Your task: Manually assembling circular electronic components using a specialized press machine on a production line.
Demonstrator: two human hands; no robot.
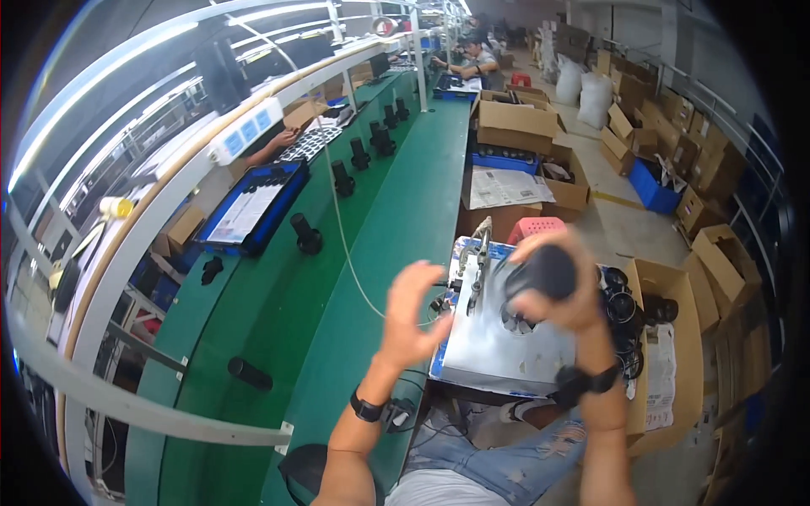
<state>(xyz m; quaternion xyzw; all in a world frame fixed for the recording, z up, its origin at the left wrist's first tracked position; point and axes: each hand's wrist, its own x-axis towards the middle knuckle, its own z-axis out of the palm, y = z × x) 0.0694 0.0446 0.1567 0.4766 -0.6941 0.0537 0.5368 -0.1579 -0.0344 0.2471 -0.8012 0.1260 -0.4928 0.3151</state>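
My right hand point(580, 291) grips a black rounded part point(550, 271), smeared by motion, above a silver metal plate point(485, 358). My left hand point(411, 314) is raised at the plate's left edge, fingers curved apart, with nothing in it. Between the hands, a metal clamp-like fixture point(479, 266) stands at the plate's far side. Just under the right hand is a dark round opening or part point(516, 319) on the plate, partly hidden.
A green conveyor belt point(325, 274) on the left carries several black cylindrical parts point(305, 234) and a blue tray point(253, 207). Black rings point(623, 308) and an open cardboard box point(683, 371) are at right. More boxes point(516, 122) stand ahead; a person point(481, 61) sits far off.
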